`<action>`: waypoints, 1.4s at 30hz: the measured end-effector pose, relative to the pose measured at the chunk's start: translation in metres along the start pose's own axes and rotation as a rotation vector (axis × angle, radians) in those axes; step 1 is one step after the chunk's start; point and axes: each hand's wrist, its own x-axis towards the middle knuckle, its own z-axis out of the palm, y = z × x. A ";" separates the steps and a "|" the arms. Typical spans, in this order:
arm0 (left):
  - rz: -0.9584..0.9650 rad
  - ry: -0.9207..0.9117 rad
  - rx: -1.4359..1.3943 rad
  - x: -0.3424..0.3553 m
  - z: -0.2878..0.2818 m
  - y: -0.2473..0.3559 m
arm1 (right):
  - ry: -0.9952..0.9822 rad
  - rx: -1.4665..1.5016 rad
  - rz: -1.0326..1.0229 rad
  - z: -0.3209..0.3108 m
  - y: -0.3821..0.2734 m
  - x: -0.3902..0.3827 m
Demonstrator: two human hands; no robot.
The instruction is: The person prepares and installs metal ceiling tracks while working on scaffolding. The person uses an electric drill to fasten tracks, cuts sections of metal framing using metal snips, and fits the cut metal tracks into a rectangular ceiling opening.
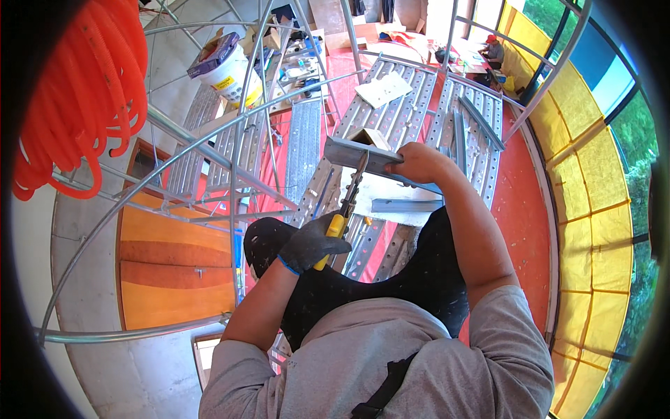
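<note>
My left hand (307, 246), in a dark grey glove with a blue cuff, is closed around the yellow handles of metal-cutting snips (353, 190). The tips of the snips reach the edge of a galvanized metal channel (364, 156). Bare, my right hand (419, 165) grips that channel by its right end and holds it up in front of me. Below it, a shorter channel piece (405, 205) lies on a pale board. How far the jaws are parted I cannot tell.
I am on perforated metal scaffold planks (392, 115) bearing a white board (384, 89) and more channels (480, 122). Scaffold tubes (202, 146) rise at left, near an orange hose coil (84, 98) and a white bucket (234, 73). Another person (494, 52) sits far right.
</note>
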 end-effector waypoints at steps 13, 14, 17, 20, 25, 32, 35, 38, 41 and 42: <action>0.053 0.036 -0.007 0.000 0.002 -0.007 | -0.032 0.059 0.028 -0.001 -0.008 -0.001; 0.054 0.036 -0.007 0.000 0.002 -0.005 | -0.043 0.073 0.040 -0.001 -0.007 -0.001; 0.042 0.051 0.013 -0.003 0.003 0.001 | -0.056 0.082 0.051 -0.001 -0.006 -0.001; 0.048 0.068 0.064 -0.005 0.002 0.001 | -0.055 0.106 0.037 0.001 -0.004 0.001; 0.086 0.047 0.021 -0.002 0.000 -0.006 | -0.025 0.124 0.015 0.004 -0.002 0.001; 0.065 0.046 0.071 -0.003 0.001 0.001 | -0.047 0.143 0.037 0.000 -0.005 -0.001; 0.088 0.061 0.101 -0.004 0.002 0.004 | -0.040 0.141 0.038 0.002 -0.003 -0.001; 0.076 0.070 0.131 -0.004 0.003 0.006 | -0.024 0.147 0.040 0.004 -0.001 -0.001; 0.062 0.081 0.155 -0.003 0.002 0.003 | -0.017 0.164 0.048 0.001 -0.006 -0.004; 0.059 0.099 0.154 -0.005 0.002 0.005 | -0.020 0.183 0.056 -0.001 -0.010 -0.006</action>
